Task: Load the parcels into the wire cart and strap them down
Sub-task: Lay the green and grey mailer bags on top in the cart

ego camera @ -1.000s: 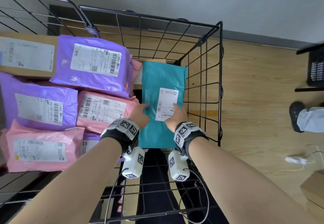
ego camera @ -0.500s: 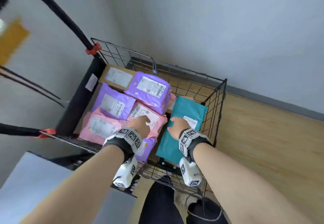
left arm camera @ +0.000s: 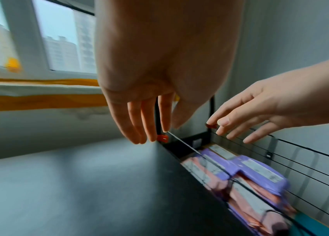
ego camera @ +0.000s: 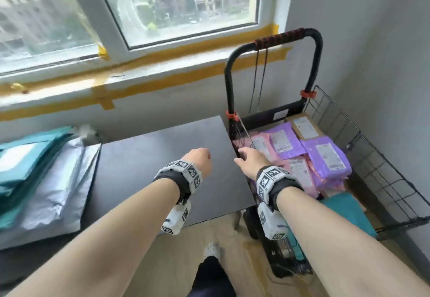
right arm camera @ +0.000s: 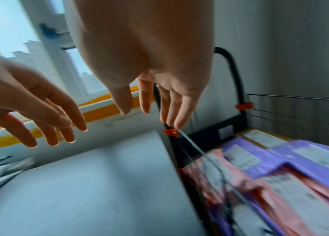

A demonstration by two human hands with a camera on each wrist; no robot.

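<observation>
Hands both empty: left hand [ego camera: 197,161] and right hand [ego camera: 252,160] with loose fingers; wire cart [ego camera: 363,157] handle upright.

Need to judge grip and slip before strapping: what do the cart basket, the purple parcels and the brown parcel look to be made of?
Cart basket: thin black wire grid, probably coated steel, matte.
Purple parcels: soft plastic mailer bags, wrinkled with a slight sheen and white paper labels; likely slippery.
Brown parcel: looks like cardboard, with flat faces, square edges and a dull finish.
</observation>
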